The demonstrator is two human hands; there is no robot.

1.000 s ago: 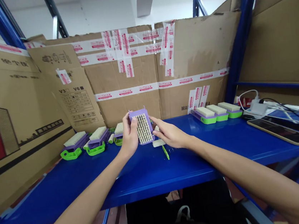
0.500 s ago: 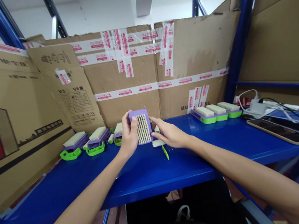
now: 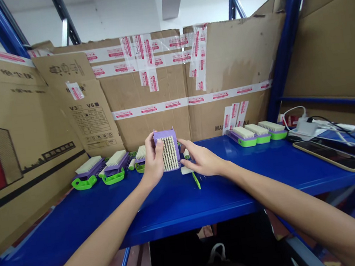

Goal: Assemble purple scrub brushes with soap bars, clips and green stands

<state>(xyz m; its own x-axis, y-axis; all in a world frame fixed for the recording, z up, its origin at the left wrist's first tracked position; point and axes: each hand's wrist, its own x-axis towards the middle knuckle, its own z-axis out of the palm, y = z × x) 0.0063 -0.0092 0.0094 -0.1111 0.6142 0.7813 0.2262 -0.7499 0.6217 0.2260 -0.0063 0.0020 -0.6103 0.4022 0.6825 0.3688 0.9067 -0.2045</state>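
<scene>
A purple brush head (image 3: pixel 168 151) with rows of cream bristles is held upright above the table, bristles facing me. My left hand (image 3: pixel 154 161) is closed around its left side, the thumb lying over the bristle face. At the right edge is my right hand (image 3: pixel 202 158), its thumb and index finger against the brush; its other fingers are hidden. Below the right hand lie a cream block (image 3: pixel 187 170) and a thin green piece (image 3: pixel 196 181). A small cream roller-like part (image 3: pixel 186 153) shows partly behind the right fingers.
Several purple brushes with green handles, such as one brush (image 3: pixel 114 161), stand at the back left of the blue table (image 3: pixel 180 209). Three more, with green bases (image 3: pixel 247 143), are at the back right. A phone (image 3: pixel 334 155) and cables lie far right. Cardboard walls (image 3: pixel 154 131) surround the table.
Almost nothing differs. The brush head and both hands keep their places, with only a very slight shift of the right fingers along the brush's edge.
</scene>
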